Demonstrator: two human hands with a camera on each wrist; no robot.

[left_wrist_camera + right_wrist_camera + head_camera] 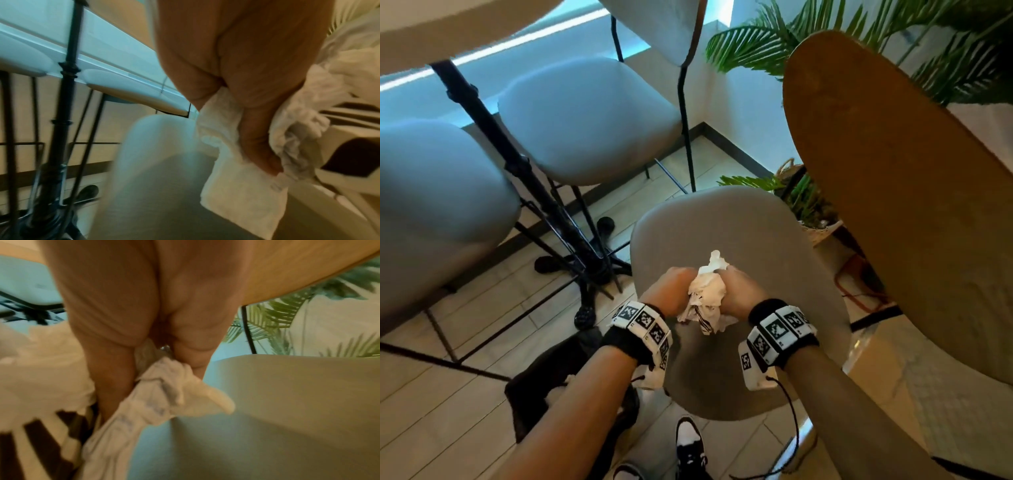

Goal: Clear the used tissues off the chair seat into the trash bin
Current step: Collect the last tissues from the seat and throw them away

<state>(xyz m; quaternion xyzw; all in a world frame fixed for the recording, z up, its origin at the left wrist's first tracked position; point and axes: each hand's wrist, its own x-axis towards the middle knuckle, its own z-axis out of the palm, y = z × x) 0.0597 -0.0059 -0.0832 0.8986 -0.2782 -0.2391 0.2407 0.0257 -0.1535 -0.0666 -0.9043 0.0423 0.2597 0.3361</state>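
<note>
Over the grey chair seat (726,229) both my hands squeeze one bunch of crumpled white tissues (707,294) between them. My left hand (671,291) grips its left side, fingers curled into the paper. My right hand (743,291) grips the right side the same way. A dark-striped piece hangs at the bottom of the bunch. In the left wrist view my left hand (265,160) pinches a fold of tissue (242,181). In the right wrist view my right hand (144,353) holds a twisted tissue (164,386). A dark bin (534,390) stands on the floor under my left forearm.
The chair's wooden back (893,205) rises at the right. Two more grey chairs (585,120) and a black table base (585,260) stand to the left. A palm plant (808,44) fills the far corner. My shoe (690,442) is by the seat's front edge.
</note>
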